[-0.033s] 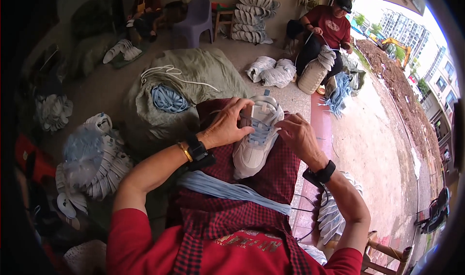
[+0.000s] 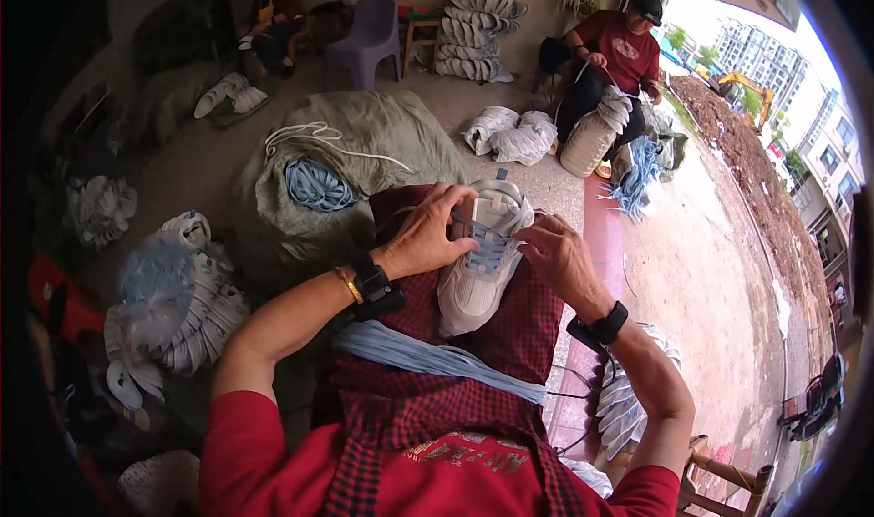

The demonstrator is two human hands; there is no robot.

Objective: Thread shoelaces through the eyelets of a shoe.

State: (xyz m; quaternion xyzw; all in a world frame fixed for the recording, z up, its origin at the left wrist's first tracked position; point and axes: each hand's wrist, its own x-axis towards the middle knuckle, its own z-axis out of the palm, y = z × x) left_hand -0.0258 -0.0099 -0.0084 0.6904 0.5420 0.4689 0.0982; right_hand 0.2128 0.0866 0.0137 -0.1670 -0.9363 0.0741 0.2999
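Either side of a pale shoe, two hands meet at its opening: the left hand has its fingers clamped on the left collar, thumb by the blue lacing; the right hand has its fingers bunched together at the right edge, and I cannot tell whether they pinch anything. The shoe rests on a checked apron, toe pointing nearer the body. Black bands sit on both wrists, with a gold bracelet on the left. Loose laces lie across the apron, between shoe and body. Just beyond the apron, a green sack crowds the space ahead, bearing a blue coil and a white cord. To the left stands a shoe pile, well apart from the hands. To the right, a shoe stack is partly hidden by the right forearm, near a wooden chair. Farther off, white bundles lie near a seated co-worker, with a blue bunch at one side. By the wall stand a purple chair and stacked shoes; outside is a yellow excavator
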